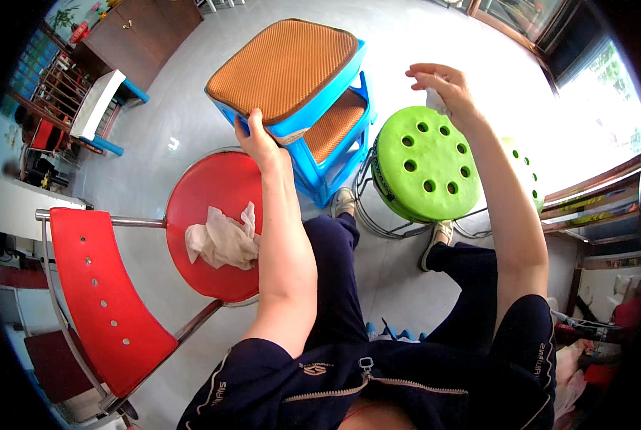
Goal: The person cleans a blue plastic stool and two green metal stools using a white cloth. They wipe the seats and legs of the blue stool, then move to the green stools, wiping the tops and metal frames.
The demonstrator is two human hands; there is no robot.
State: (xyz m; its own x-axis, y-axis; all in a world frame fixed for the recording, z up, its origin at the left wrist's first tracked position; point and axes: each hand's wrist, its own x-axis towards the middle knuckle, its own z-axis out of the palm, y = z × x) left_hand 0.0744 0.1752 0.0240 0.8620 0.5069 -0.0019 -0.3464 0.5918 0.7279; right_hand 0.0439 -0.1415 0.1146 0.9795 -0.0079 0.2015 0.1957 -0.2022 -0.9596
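Note:
My left hand [261,141] grips the near corner of a blue plastic stool [315,115], its thumb on top at the edge of the brown woven seat pad [288,67]. Below that seat, a second brown pad [336,126] shows on another blue stool. Raised to the right, my right hand [452,94] pinches a small whitish piece of tissue or film [436,101], partly hidden by the fingers. Under this hand stands a round green stool [425,161] with a ring of holes in its seat. A crumpled off-white cloth [223,239] lies beside my left forearm.
The cloth rests on the seat of a red metal-framed chair [191,188], whose perforated backrest [102,295] is at the left. Another green stool [535,199] is partly behind my right forearm. A brown cabinet [143,40] and a white bench-like piece [97,105] stand at upper left.

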